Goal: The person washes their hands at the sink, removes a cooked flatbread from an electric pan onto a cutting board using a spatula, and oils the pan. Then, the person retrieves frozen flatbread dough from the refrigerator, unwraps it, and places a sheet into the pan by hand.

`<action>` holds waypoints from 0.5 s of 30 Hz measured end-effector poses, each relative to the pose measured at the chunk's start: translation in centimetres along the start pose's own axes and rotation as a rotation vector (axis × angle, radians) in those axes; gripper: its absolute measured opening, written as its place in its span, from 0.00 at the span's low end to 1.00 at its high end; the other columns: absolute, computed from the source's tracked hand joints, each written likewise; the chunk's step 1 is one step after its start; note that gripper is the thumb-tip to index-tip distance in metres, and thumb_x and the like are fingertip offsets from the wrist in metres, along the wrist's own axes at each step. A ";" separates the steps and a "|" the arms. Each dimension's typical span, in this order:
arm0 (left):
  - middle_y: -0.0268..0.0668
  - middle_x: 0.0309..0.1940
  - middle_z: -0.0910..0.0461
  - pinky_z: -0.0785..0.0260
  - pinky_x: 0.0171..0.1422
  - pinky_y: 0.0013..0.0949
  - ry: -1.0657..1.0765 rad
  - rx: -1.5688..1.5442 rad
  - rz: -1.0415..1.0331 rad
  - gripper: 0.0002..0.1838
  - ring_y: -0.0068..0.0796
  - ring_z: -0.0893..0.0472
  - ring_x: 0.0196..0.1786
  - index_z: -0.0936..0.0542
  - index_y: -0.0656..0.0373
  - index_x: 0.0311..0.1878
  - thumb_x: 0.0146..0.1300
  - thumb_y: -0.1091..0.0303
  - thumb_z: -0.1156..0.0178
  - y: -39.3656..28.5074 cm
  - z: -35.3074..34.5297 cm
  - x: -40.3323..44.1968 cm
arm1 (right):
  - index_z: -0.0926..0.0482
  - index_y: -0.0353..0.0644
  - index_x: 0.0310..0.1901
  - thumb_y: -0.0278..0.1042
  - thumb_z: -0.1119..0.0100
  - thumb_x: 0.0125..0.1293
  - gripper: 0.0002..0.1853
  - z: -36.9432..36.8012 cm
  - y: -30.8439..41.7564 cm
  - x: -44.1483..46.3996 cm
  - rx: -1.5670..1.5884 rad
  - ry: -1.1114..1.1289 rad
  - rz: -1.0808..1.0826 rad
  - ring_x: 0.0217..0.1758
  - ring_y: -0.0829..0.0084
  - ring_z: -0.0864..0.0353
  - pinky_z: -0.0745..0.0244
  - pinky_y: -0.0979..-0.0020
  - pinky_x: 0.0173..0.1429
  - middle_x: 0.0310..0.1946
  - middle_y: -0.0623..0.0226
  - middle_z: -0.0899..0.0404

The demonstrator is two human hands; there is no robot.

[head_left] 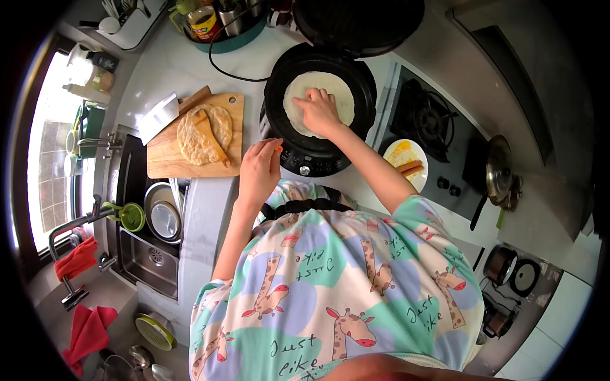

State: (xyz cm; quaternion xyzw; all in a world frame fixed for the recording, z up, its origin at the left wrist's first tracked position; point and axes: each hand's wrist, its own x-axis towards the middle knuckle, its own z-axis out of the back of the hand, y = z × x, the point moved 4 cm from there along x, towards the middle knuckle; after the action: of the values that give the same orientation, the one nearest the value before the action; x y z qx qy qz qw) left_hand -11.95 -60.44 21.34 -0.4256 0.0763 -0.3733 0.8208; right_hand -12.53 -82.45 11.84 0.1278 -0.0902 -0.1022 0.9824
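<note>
A pale round flatbread (345,101) lies in the black electric griddle (365,95), whose lid (359,22) stands raised. My right hand (318,113) is over the flatbread and appears to touch its surface, one finger stretched out and the others bent. By the griddle's front left edge is my left hand (259,166), fingers curled together. A bit of orange shows at its fingertips, too small to name. Left of that hand, a wooden cutting board (190,166) carries rolled-out dough (187,143) with a wooden rolling pin (210,138) across it, and a cleaver (159,117).
A plate (406,147) with egg and sausages sits right of the griddle, beside the gas stove (432,120). The sink (149,257) holds bowls and a green strainer (132,216). A black cord (232,74) runs behind the board. A lidded pan (499,168) stands far right.
</note>
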 end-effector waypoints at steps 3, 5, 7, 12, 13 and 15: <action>0.47 0.49 0.17 0.27 0.59 0.43 -0.003 0.001 -0.010 0.13 0.50 0.19 0.52 0.17 0.62 0.52 0.65 0.77 0.41 0.0 -0.1 -0.1 | 0.15 0.56 0.54 0.27 0.45 0.59 0.22 0.3 0.1 -0.1 0.024 -0.022 -0.002 0.59 0.57 0.30 0.37 0.54 0.63 0.53 0.62 0.26; 0.47 0.49 0.17 0.27 0.59 0.43 0.000 -0.001 -0.011 0.13 0.50 0.19 0.53 0.17 0.62 0.52 0.65 0.78 0.41 -0.1 -0.1 -0.1 | 0.15 0.56 0.54 0.27 0.44 0.58 0.22 0.5 0.4 -0.6 0.023 -0.020 0.018 0.59 0.57 0.30 0.37 0.55 0.63 0.53 0.62 0.26; 0.47 0.49 0.17 0.27 0.59 0.43 0.007 -0.003 0.001 0.13 0.50 0.19 0.53 0.18 0.63 0.52 0.64 0.78 0.41 0.0 -0.1 -0.1 | 0.15 0.55 0.54 0.27 0.44 0.58 0.22 0.5 0.5 -1.0 0.022 -0.003 0.016 0.60 0.57 0.31 0.37 0.55 0.63 0.53 0.62 0.26; 0.47 0.49 0.17 0.27 0.59 0.43 0.009 -0.008 -0.015 0.13 0.50 0.19 0.53 0.18 0.63 0.52 0.64 0.78 0.41 0.1 -0.3 -0.2 | 0.15 0.54 0.54 0.27 0.44 0.57 0.22 1.2 1.1 -1.8 0.066 -0.041 0.006 0.60 0.58 0.31 0.37 0.55 0.63 0.53 0.61 0.26; 0.47 0.49 0.17 0.27 0.59 0.43 0.009 -0.011 -0.017 0.13 0.50 0.19 0.53 0.18 0.63 0.52 0.64 0.78 0.41 0.1 -0.4 -0.1 | 0.15 0.54 0.55 0.26 0.45 0.58 0.22 1.2 1.3 -2.2 0.052 0.001 -0.006 0.60 0.58 0.30 0.37 0.55 0.63 0.54 0.61 0.26; 0.47 0.49 0.17 0.27 0.59 0.43 0.014 -0.010 -0.017 0.13 0.50 0.19 0.53 0.18 0.63 0.52 0.64 0.78 0.42 0.2 -0.6 0.0 | 0.15 0.55 0.56 0.24 0.46 0.61 0.23 1.2 1.7 -2.9 0.025 0.086 -0.030 0.60 0.57 0.30 0.36 0.56 0.64 0.55 0.62 0.26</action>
State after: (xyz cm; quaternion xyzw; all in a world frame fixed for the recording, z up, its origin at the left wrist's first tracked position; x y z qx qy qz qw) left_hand -12.11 -60.71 20.83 -0.4275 0.0805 -0.3827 0.8150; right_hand -15.30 -80.44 12.98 0.1455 -0.0472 -0.1104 0.9820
